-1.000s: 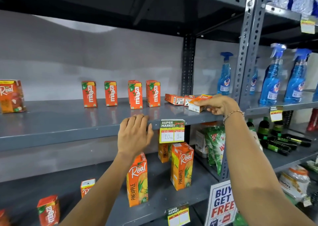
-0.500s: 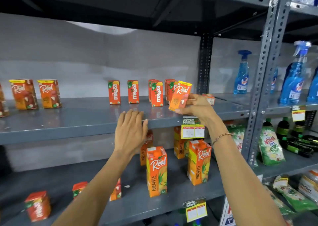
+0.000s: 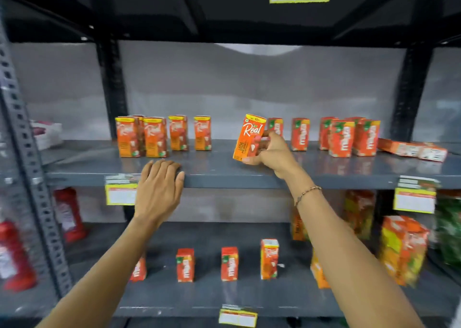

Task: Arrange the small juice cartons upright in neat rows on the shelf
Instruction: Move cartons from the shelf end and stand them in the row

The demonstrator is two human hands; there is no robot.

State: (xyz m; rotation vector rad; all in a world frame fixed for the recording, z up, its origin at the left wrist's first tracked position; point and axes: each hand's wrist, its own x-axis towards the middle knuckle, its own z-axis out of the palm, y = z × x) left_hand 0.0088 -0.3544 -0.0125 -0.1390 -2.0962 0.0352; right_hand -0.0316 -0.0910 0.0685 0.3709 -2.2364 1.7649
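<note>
My right hand (image 3: 270,153) grips a small orange Real juice carton (image 3: 249,135), nearly upright and tilted a little, just above the grey middle shelf (image 3: 219,170). To its left a row of several Real cartons (image 3: 163,135) stands upright. To its right stand several red Maaza cartons (image 3: 341,138). At the far right, a few cartons (image 3: 411,150) lie flat on the shelf. My left hand (image 3: 159,185) rests palm down on the shelf's front edge, fingers together, holding nothing.
The lower shelf (image 3: 212,300) carries a few small upright cartons (image 3: 207,265) and tall juice packs (image 3: 401,250) at the right. Red bottles (image 3: 67,213) stand at the lower left behind a perforated metal upright (image 3: 30,173). Yellow price labels (image 3: 121,195) hang from shelf edges.
My right hand picked a carton from the flat pile at the right, turned it upright and carried it left along the shelf. The view swung left. My left hand stayed on the edge.
</note>
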